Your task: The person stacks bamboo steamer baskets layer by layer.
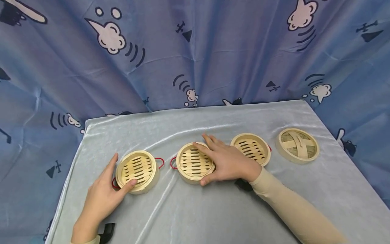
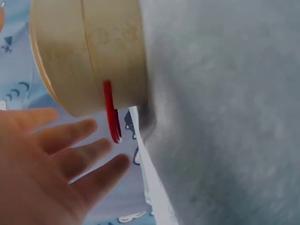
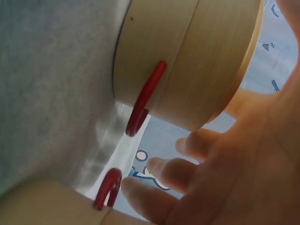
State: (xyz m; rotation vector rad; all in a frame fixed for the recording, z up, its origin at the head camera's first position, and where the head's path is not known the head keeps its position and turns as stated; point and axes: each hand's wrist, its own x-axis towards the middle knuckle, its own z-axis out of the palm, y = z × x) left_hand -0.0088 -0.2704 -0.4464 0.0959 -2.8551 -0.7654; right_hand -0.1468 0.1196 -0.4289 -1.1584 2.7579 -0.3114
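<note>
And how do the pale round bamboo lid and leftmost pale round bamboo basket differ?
The lid has crossed bands on top; the basket has a slotted floor. The basket shows two red handles; the lid shows none. Both are pale, round and bamboo, on the grey cloth.

The bare right hand [image 1: 223, 161] emerges from a plain, close-fitting beige fabric sleeve [image 1: 292, 206] at four o'clock, with a small black piece [image 1: 243, 185] at five. Toward seven, below the bare left hand [image 1: 100, 198], show a beige fabric cuff [image 1: 94, 240] and an angular black block [image 1: 107, 233].
</note>
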